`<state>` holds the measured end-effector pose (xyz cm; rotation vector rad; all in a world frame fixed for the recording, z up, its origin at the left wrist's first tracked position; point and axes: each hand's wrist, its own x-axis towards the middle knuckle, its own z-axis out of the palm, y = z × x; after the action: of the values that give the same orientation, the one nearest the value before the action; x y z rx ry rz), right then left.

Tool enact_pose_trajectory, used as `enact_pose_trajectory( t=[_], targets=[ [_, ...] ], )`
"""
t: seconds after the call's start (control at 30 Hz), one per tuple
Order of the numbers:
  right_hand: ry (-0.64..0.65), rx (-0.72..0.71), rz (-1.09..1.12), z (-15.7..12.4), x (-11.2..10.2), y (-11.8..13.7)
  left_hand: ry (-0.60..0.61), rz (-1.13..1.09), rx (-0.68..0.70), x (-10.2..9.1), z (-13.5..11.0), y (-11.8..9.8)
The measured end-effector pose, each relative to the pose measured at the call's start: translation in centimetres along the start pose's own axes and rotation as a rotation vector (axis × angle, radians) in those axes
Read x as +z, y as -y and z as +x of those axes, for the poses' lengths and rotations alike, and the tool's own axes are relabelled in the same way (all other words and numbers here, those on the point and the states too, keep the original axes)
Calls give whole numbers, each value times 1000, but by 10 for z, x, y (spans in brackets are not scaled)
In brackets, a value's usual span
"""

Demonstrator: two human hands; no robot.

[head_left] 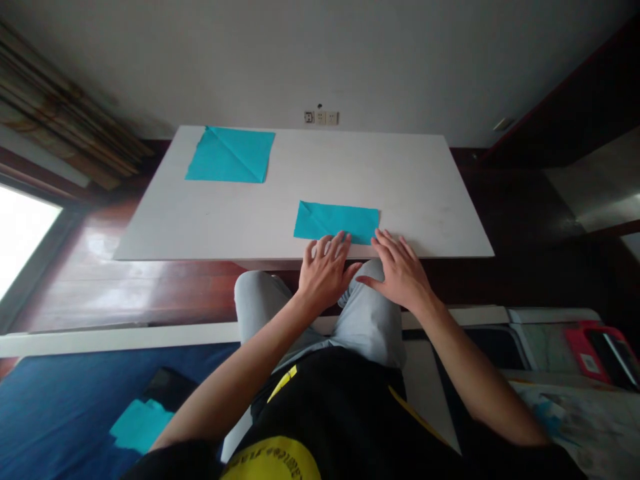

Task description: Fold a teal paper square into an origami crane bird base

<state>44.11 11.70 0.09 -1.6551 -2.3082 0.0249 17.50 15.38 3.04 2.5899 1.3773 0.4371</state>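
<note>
A turquoise sheet of paper [340, 219], folded to a narrow rectangle with a diagonal crease at its left end, lies flat near the front edge of the white table [400, 173]. My left hand [326, 267] rests over its front edge, palm down, with the fingers stretched out and the thumb pointing right. At its right front corner my right hand [400, 267] lies palm down, fingers spread and fingertips by the paper's edge. Neither hand grips anything. Farther back on the left is a second turquoise sheet [233, 157], larger and creased diagonally.
Behind the table rises a grey wall with sockets [321, 118]. More turquoise paper [143, 425] and a dark flat object [170, 388] lie on the blue bedding [65, 400] at lower left. A pink-framed item [603, 353] sits at right. Curtains [65, 107] hang at left.
</note>
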Motion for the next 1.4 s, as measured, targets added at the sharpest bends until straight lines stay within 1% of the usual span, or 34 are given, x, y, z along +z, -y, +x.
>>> enact_pose_trajectory(
  t=[0.03,0.1,0.17,0.27,0.37,0.47,0.57,0.67,0.77,0.9,1.03,1.13,1.27,1.4],
  targets=[
    [-4,-36,22,-3,-3,2,0,-5,5,2,1,-1],
    [-13,-122,72,-7,-9,0,-4,-25,27,8,2,4],
    [-29,-200,115,-7,-15,-9,-11,-62,66,13,0,17],
    [-56,-251,131,-1,-20,-27,-26,-116,87,19,-4,37],
    [-30,-275,116,9,-15,-38,-40,-145,99,21,-7,54],
    [3,-296,128,17,-6,-35,-63,-185,122,21,-6,68],
    [-27,-238,192,20,1,-26,-85,-234,153,17,-4,82],
    [-70,-195,263,25,2,-23,-109,-282,176,14,-2,94],
    [-85,-178,314,36,3,-27,-120,-337,198,12,2,102],
    [-133,-88,396,54,8,-35,-130,-404,191,9,11,107],
    [-171,40,485,64,11,-32,-126,-442,135,3,22,108],
    [-163,118,538,67,9,-26,-103,-438,79,0,27,104],
    [-129,176,577,72,6,-21,-81,-384,-18,-2,29,95],
    [-95,225,605,72,4,-21,-46,-332,-58,-6,28,88]
  ],
)
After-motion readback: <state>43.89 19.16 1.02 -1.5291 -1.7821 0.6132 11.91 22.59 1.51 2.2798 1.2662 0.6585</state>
